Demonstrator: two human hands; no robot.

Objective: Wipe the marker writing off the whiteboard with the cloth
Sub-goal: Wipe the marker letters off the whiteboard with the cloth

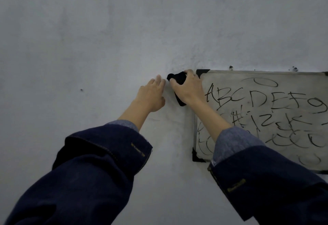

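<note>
A whiteboard with a metal frame and black corner caps hangs on the wall at the right, running out of view past the right edge. Black marker writing covers it: letters on top, scribbles and curls below. My right hand grips a bunched black cloth against the wall just left of the board's top left corner. My right forearm crosses the board's left part and hides some writing. My left hand lies with straight fingers on the wall, just left of the cloth.
The pale grey wall fills the view, with a few small dark holes and two screws above the board's top edge. My dark blue sleeves take up the lower part of the view.
</note>
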